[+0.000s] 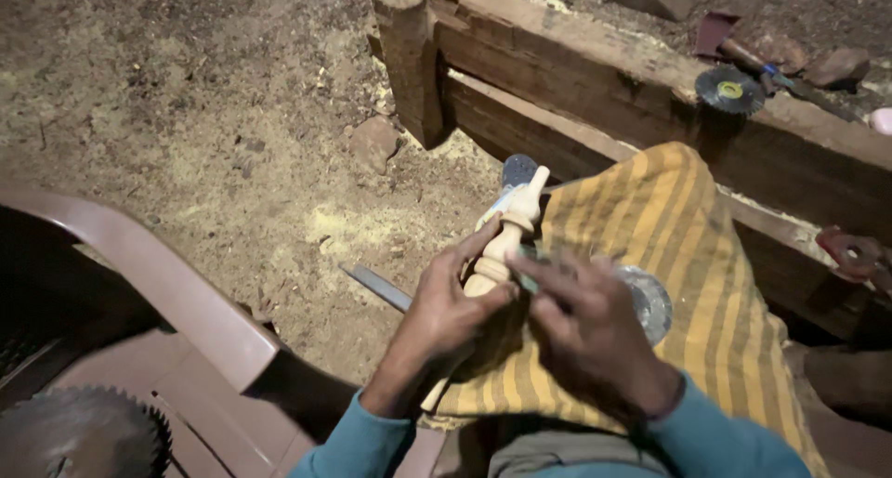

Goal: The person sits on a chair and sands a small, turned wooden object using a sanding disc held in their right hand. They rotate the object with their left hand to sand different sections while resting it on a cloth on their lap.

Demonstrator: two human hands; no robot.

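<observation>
My left hand (446, 315) is wrapped around the pale, lathe-turned wooden spindle (506, 241), fingers closed on its lower half with the forefinger stretched up along the shaft, and the piece lies slanted across the yellow-and-brown striped cloth (688, 255) over my lap. My right hand (585, 334) is bent in over the middle of the spindle, fingertips pinched on something small and greyish-green against the wood (a scrap of abrasive, I'd judge, though the blur keeps me from being sure). The shape is already there: beads, a waist and a knob at the top end are all cut, and the wood looks bare and unfinished, so I reckon the turning is done and the smoothing is what's in hand, with any coat of finish still to come. A round grey disc (650, 301) sits on the cloth just beside my right hand, a flat metal file (376, 286) lies on the sawdust-strewn dirt floor (214, 134) near my left, and a toothed saw blade (79, 436) rests on the brown plastic chair (186, 297) at my left side.
</observation>
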